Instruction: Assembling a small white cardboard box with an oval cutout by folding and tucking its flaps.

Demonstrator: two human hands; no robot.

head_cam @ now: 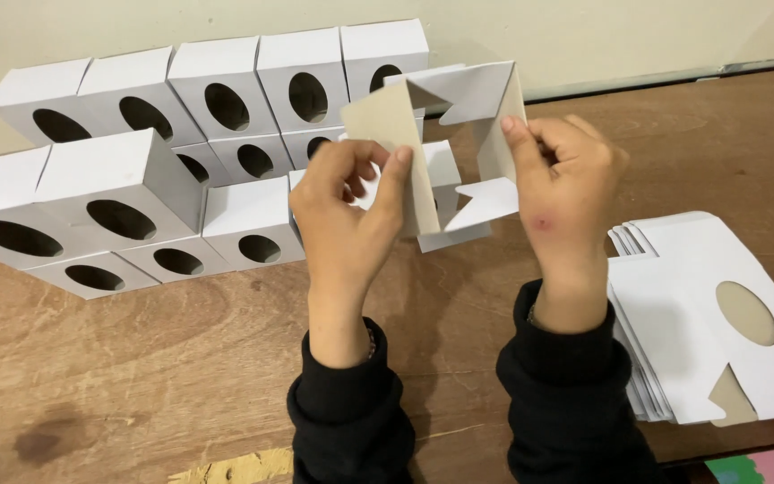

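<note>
Person's got a half-folded white carton (445, 152) held up in the air over the wooden counter (181, 358), roughly mid-scene, btw both hands. Left hand (347, 211) has its fingers (396, 175) pinched together on the left panel, the one showing grey-brown card on its inner face. Right hand (566, 184) is clamped on the right wall, thumb pressing the card from the near side. So both sets of fingers are closed on the same carton, not open.

Step-wise it looks like the squaring-up stage imo: the tube is opened out into a box shape, but the end flaps w/ the notched tab are hanging loose at the near end, not tucked yet. Next move prob calls for keeping one hand holding the walls square while the other folds those flaps in and seats the tab, w/o crushing the thin card.

Far left there's a stacked wall of finished white boxes (136, 179), each w/ an oval cutout facing the camera, sitting against the wall. On the right, near edge, a pile of flat unfolded blanks (683, 314) w/ the same oval hole. Black sleeves on both arms. Some colourful thing pokes in at the bottom right corner, can't tell what.
</note>
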